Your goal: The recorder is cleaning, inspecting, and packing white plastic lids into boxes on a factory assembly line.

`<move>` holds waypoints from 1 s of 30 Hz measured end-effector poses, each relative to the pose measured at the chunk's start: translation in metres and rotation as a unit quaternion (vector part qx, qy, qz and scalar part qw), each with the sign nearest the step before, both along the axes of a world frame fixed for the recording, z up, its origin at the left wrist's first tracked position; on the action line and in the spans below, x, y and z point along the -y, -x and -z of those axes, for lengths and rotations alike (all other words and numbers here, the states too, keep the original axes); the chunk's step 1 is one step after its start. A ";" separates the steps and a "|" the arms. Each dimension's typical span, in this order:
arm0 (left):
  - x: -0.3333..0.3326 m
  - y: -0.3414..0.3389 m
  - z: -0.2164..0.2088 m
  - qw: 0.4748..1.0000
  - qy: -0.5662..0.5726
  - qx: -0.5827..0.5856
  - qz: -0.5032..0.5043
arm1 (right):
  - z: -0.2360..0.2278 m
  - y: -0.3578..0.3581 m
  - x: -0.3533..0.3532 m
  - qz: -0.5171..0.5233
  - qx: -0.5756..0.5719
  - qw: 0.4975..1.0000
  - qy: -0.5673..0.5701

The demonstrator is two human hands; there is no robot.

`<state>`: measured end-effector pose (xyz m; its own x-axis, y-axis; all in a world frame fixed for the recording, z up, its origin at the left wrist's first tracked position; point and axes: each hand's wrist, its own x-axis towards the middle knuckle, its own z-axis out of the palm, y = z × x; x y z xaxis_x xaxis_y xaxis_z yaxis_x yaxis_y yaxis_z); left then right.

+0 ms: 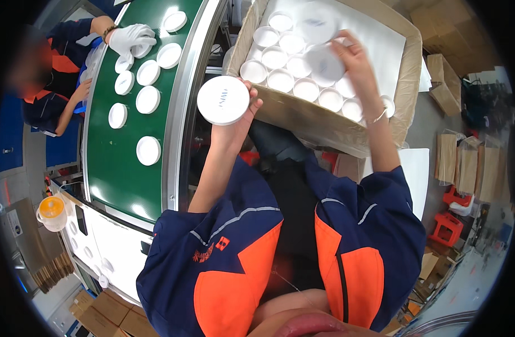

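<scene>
At the middle, my left hand (241, 124) is closed round a white round lid (223, 100), its blue-printed face turned up. My right hand (354, 59) is over the carton, its fingers closed at the edge of another white round lid (324, 65), smeared by motion. One more blurred lid (316, 23) shows just beyond it; whether the hand touches that one I cannot tell. Beneath them, rows of white round lids (280, 80) lie on a white sheet inside the lined cardboard box (319, 121).
Left of me runs a green conveyor belt (114, 174) with a metal rail, carrying several white lids (148, 150). Across it, a co-worker's white-gloved hand (133, 40) touches lids. A white table (114, 247) and an orange-topped jug (52, 213) are nearer. Red stools (445, 229) stand at right.
</scene>
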<state>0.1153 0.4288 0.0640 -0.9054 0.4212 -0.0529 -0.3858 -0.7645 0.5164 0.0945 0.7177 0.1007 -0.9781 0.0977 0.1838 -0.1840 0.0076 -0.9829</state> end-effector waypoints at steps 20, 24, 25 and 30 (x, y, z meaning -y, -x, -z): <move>-0.001 -0.008 -0.040 0.985 -0.127 0.000 0.114 | 0.129 -0.038 -0.225 0.134 0.221 0.866 -0.429; -0.002 -0.008 -0.048 0.982 -0.132 -0.019 0.131 | 0.124 -0.025 -0.232 0.166 0.228 0.824 -0.492; 0.000 -0.008 -0.045 0.982 -0.133 -0.019 0.130 | 0.122 -0.019 -0.230 0.159 0.256 0.821 -0.485; 0.011 -0.014 -0.034 0.980 -0.156 -0.001 0.123 | 0.117 0.001 -0.230 0.133 0.266 0.818 -0.493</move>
<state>0.1292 0.4178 0.0976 -0.7744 0.6221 0.1151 -0.5771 -0.7692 0.2742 0.0940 0.9482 -0.0161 -0.9136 0.3803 -0.1439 0.4046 0.8147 -0.4155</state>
